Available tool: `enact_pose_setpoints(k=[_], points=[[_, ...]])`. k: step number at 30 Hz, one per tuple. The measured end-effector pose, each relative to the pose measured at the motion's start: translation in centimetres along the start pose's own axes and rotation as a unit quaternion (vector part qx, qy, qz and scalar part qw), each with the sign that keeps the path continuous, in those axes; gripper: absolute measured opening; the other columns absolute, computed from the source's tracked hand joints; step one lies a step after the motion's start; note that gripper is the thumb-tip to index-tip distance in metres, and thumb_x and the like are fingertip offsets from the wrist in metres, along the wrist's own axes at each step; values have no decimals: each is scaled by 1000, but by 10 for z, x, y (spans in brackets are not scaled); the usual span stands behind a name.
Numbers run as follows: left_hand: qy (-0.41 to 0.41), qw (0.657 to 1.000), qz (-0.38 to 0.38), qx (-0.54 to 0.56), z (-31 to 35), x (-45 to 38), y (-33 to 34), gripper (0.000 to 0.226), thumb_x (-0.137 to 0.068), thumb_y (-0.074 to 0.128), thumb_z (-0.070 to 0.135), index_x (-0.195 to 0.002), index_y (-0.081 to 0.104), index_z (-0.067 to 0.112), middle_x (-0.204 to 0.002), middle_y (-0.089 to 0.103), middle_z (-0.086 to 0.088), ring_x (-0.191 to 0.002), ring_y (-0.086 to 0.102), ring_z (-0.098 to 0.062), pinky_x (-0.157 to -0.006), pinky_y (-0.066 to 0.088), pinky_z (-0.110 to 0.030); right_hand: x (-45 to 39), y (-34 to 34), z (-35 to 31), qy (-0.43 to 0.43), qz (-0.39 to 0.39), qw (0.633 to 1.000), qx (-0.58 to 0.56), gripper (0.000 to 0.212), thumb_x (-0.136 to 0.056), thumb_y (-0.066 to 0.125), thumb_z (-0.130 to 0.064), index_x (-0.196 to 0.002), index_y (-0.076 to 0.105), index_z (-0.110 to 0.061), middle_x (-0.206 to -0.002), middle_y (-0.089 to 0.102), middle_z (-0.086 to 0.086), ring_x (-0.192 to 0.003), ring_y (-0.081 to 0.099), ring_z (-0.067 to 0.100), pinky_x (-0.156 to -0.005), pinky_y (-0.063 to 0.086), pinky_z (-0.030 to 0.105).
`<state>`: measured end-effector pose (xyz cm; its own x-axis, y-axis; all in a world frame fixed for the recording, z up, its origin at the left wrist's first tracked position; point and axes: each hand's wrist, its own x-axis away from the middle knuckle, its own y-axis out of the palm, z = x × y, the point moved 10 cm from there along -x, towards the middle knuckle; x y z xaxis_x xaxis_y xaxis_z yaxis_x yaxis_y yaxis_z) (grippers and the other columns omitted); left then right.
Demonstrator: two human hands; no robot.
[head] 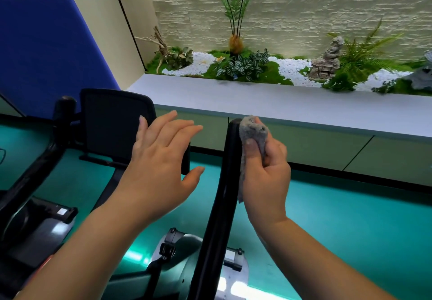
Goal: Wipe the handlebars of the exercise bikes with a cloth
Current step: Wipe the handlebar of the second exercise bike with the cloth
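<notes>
The exercise bike (184,260) fills the lower half of the frame, its grey body low at the bottom centre and its dark console screen (114,124) standing at centre left. From the bottom centre the right handlebar (222,194), a black, glossy bar, rises to its rounded tip at mid-frame, just under the edge of the pale ledge (280,103) that fronts the indoor planter. Its long axis runs almost vertically in the picture, leaning slightly right as it climbs, and the free end points up and away from the person. A second black bar (35,166) slants up at the left edge.

The left hand (161,159) hovers flat and spread, fingers straight, in front of the console; it grips nothing, and I cannot tell whether it touches the screen. The right hand (266,171) is curled round a bunched grey cloth (253,136), pressing it against the right side of the bar near the tip.

The main risk, as I judge it, is patchy cleaning: the cloth meets only one flank of the bar, so the left side and the long stretch below could stay unwiped unless the hand wraps round and travels down. The cloth is wadded up with a tail hanging loose, so it could slip from the fingers on the smooth surface. The tip sits close to the ledge, so an upward stroke could knock the knuckles against it.
</notes>
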<state>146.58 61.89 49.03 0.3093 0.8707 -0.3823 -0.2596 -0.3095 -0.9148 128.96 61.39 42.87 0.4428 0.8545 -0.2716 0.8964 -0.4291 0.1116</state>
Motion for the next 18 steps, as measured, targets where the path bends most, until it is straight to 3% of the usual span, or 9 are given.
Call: enact_pose_setpoints(k=[4,7,11,14,16,18], points=[[0,1000,-4,2,0,0,0,66,-75,68,39,-135,45,25,-135,45,8,-140,20,-15,-116,-14,-37,-27,13,-1,55,-11,998,-18,13,-96,52,-30,-99,63,-38,-110,56,4,-86,56,-9,-84,45,15],[0,1000,-6,1,0,-1,1,66,-75,66,40,-135,45,25,-135,44,7,-140,20,-16,-116,-14,-37,-34,18,-13,35,-29,999,-5,13,-97,47,-36,-92,58,-40,-106,52,1,-84,51,-15,-78,37,2],[-1,1000,-4,-2,1,-1,2,66,-74,66,40,-134,44,25,-135,44,7,-140,21,-16,-116,-14,-38,2,3,-5,27,-15,1000,2,27,-89,40,-47,-80,58,-29,-95,47,3,-75,50,-10,-70,36,2],[0,1000,-3,-2,1,-1,2,66,-74,66,41,-135,44,25,-135,44,7,-140,21,-16,-116,-14,-38,12,-10,0,26,-9,1000,6,15,-93,54,-25,-100,66,-19,-98,47,8,-75,51,-6,-72,38,3],[2,1000,-3,-1,1,-1,2,66,-74,67,40,-134,45,24,-135,44,7,-140,21,-16,-116,-14,-38,1,-12,-1,37,-19,999,-10,36,-91,61,-12,-125,58,-24,-101,49,5,-81,54,-1,-80,43,10],[3,1000,-2,-2,1,-1,2,66,-74,69,38,-134,45,24,-135,45,7,-140,21,-16,-116,-14,-38,-12,-9,-2,60,-42,997,-26,55,-90,63,-12,-140,45,-25,-99,49,0,-86,55,4,-85,46,19]])
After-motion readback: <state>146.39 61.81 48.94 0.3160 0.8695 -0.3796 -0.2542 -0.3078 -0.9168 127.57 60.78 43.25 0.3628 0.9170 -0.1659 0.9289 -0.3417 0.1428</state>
